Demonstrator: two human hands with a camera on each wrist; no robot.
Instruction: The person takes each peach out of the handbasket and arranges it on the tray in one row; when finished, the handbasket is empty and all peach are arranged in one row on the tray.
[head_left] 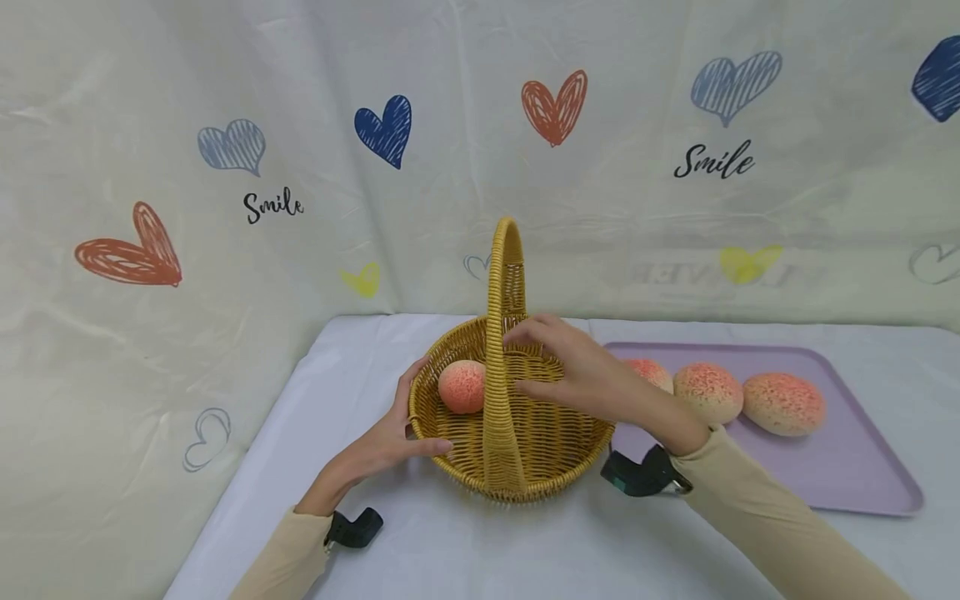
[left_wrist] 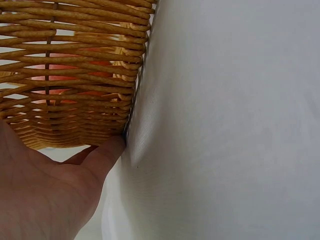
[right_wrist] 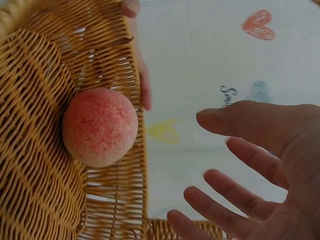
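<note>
A golden wicker basket (head_left: 558,454) with a tall arched handle (head_left: 497,333) stands on the white cloth. One pink-speckled peach (head_left: 461,387) lies inside it, left of the handle. My left hand (head_left: 390,429) holds the basket's left side, thumb over the rim and fingers along the outer wall, as the left wrist view also shows. Over the basket's right half hovers my right hand (head_left: 566,367), its fingers spread and holding nothing. In the right wrist view the peach (right_wrist: 100,127) rests against the woven wall, apart from the right fingers.
To the right lies a lilac tray (head_left: 855,475) bearing three more peaches (head_left: 783,404) in a row, the leftmost partly hidden by my right forearm. Behind the table hangs a pale curtain (head_left: 465,192) printed with hearts. A black camera (head_left: 641,473) is strapped at my right wrist.
</note>
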